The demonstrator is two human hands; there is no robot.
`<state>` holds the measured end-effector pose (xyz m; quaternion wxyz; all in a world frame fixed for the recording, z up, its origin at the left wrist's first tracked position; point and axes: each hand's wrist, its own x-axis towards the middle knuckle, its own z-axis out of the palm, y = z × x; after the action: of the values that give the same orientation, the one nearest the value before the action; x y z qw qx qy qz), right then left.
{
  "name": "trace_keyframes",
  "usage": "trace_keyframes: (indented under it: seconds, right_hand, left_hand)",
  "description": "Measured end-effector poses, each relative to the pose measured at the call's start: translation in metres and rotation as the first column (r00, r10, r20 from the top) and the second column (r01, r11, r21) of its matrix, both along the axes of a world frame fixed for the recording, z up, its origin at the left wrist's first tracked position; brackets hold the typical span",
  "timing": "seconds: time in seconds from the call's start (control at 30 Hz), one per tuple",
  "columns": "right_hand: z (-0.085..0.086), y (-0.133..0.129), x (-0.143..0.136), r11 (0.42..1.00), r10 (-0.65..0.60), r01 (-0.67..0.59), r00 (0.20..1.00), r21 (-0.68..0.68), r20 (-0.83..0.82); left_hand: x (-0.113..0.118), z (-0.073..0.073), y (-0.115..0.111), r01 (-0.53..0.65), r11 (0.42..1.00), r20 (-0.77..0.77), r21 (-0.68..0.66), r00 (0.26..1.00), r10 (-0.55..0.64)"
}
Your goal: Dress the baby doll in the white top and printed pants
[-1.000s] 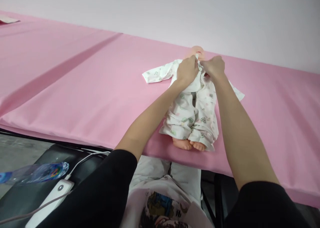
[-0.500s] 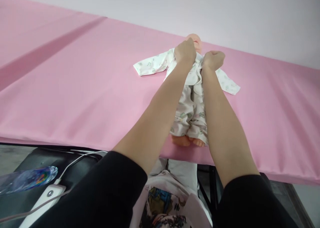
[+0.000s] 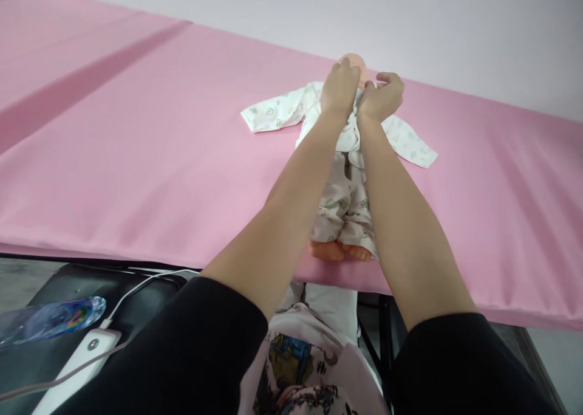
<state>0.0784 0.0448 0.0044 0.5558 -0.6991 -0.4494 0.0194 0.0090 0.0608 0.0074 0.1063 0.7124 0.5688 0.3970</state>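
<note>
A baby doll lies on its back on the pink-covered table [image 3: 159, 154], its head [image 3: 353, 62] at the far side and bare feet [image 3: 328, 251] toward me. It has on a white printed baby shirt [image 3: 277, 108], sleeves spread wide, and matching trousers [image 3: 337, 205]. My left hand [image 3: 339, 90] is closed at the shirt's neckline, covering part of the head. Beside it my right hand [image 3: 381, 96] pinches the shirt front near the collar, its outer fingers loosely curled. The fingertips of both hands are partly hidden.
A black chair [image 3: 150, 296] stands under the near table edge at left. On it are a clear plastic bottle [image 3: 54, 321] and a white power strip [image 3: 82, 366] with cables. A pale wall [image 3: 410, 26] runs behind the table.
My right hand has moved left and up toward my left hand, its outer fingers loosening. My left hand stays near the collar. The view has shifted slightly.
</note>
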Motion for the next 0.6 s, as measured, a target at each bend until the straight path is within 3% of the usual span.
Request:
trace_keyframes:
  seconds: [0.1, 0.3, 0.5, 0.6]
  right_hand:
    - [-0.004, 0.006, 0.003, 0.992, 0.126, -0.126, 0.992, 0.033, -0.022]
    - [-0.016, 0.021, 0.011, 0.949, 0.312, -0.312, 0.950, 0.045, 0.023]
    - [-0.016, 0.015, 0.010, 0.953, 0.294, -0.291, 0.955, 0.085, -0.029]
    - [-0.015, 0.014, 0.010, 0.960, 0.268, -0.262, 0.962, 0.097, -0.053]
  left_hand:
    - [-0.002, -0.002, -0.003, -0.029, 0.997, -0.116, 0.066, 0.993, 0.037]
    - [-0.002, -0.004, 0.000, -0.074, 0.997, -0.080, 0.019, 0.994, 0.075]
    - [-0.005, -0.002, -0.005, -0.004, 0.995, -0.057, 0.097, 0.998, 0.009]
    - [-0.007, -0.002, -0.005, 0.056, 0.997, -0.028, 0.061, 0.998, -0.054]
